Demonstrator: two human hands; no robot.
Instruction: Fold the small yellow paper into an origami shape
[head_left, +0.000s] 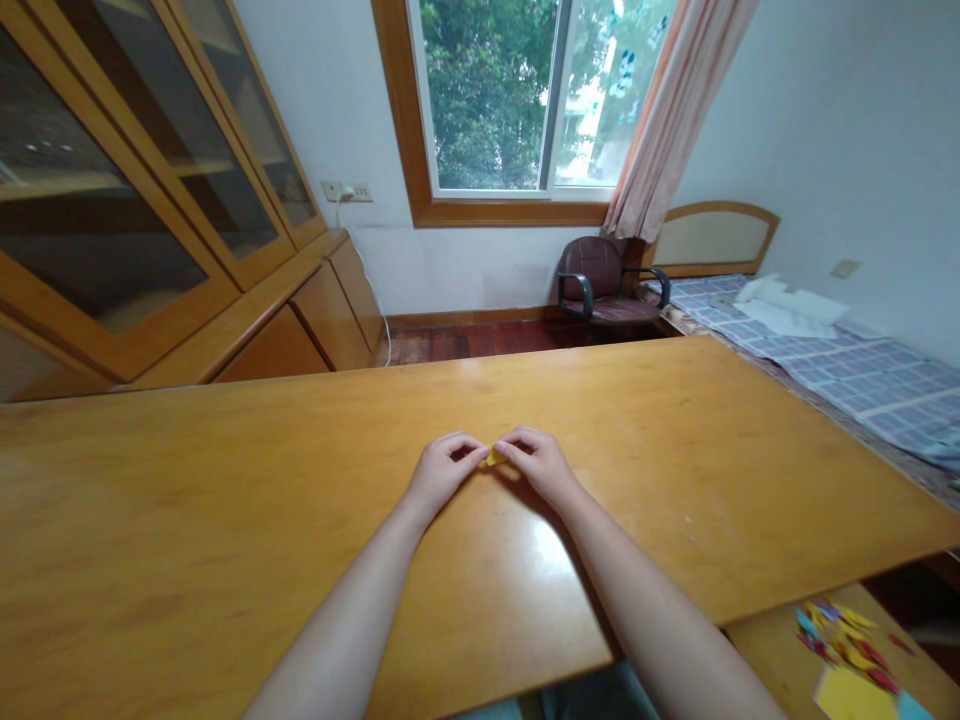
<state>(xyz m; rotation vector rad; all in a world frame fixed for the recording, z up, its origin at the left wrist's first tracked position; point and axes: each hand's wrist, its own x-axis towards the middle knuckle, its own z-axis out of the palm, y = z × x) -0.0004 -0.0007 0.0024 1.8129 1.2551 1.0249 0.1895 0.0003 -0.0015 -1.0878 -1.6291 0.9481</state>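
Note:
A small folded piece of yellow paper (pixel 493 457) rests on the wooden table (pixel 225 480) near its middle. My left hand (pixel 444 470) pinches its left end with curled fingers. My right hand (pixel 534 462) pinches its right end the same way. Both hands lie low on the tabletop, fingertips nearly touching, and most of the paper is hidden between them.
A lower wooden surface at the bottom right holds several coloured paper pieces (pixel 847 650). A bed (pixel 862 370) runs along the right wall. A dark office chair (pixel 600 285) stands under the window. Glass-fronted cabinets (pixel 150 200) line the left wall.

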